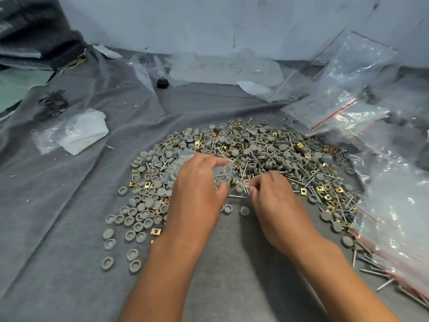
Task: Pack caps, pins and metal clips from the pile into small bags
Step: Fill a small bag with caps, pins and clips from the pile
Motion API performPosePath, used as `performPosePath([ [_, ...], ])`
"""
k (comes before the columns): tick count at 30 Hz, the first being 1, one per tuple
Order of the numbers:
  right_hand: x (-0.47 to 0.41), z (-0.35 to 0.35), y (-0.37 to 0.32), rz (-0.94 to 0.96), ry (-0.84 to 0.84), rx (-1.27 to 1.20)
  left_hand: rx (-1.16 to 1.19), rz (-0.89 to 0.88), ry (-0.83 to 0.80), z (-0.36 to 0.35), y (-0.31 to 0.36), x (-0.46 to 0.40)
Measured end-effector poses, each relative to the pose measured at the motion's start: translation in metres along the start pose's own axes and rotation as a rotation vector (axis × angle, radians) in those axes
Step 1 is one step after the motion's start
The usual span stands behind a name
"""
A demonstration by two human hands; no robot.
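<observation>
A wide pile (267,154) of grey round caps, metal pins and brass-coloured square clips lies on the grey cloth in the middle. My left hand (199,189) holds a small clear bag (222,173) over the near edge of the pile, thumb and fingers pinching its mouth. My right hand (274,201) is just right of the bag, its fingertips pinched on a small item at the bag's opening; what it is I cannot tell. Loose caps (130,221) are scattered to the left of my left forearm.
Clear zip bags with red strips (343,98) are heaped at the right and back right. A white tissue in plastic (79,131) lies left. A small black knob (162,82) sits at the back. Loose pins (380,275) lie near right. Dark fabric (34,31) is piled far left.
</observation>
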State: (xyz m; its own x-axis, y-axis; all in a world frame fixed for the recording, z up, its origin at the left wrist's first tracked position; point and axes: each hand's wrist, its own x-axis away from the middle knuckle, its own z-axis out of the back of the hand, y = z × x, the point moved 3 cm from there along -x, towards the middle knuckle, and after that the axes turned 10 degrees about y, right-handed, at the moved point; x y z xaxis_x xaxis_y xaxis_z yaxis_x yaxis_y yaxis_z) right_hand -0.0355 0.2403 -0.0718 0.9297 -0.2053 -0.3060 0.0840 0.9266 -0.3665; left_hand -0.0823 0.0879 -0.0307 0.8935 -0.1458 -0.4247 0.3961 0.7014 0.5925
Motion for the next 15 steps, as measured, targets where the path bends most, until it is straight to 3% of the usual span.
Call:
performPosePath([
  [4, -0.008, 0.015, 0.008, -0.176, 0.144, -0.359, 0.022, -0.012, -0.011, -0.003, 0.003, 0.000],
  [7, -0.009, 0.030, 0.001, -0.092, 0.264, -0.457, 0.029, -0.018, -0.022, -0.006, 0.007, 0.000],
  [12, -0.006, 0.036, -0.007, -0.048, 0.259, -0.588, 0.057, -0.016, -0.032, -0.008, 0.011, 0.001],
  [15, -0.006, 0.039, -0.008, 0.034, 0.290, -0.536, 0.067, -0.022, -0.034, -0.008, 0.013, 0.001],
])
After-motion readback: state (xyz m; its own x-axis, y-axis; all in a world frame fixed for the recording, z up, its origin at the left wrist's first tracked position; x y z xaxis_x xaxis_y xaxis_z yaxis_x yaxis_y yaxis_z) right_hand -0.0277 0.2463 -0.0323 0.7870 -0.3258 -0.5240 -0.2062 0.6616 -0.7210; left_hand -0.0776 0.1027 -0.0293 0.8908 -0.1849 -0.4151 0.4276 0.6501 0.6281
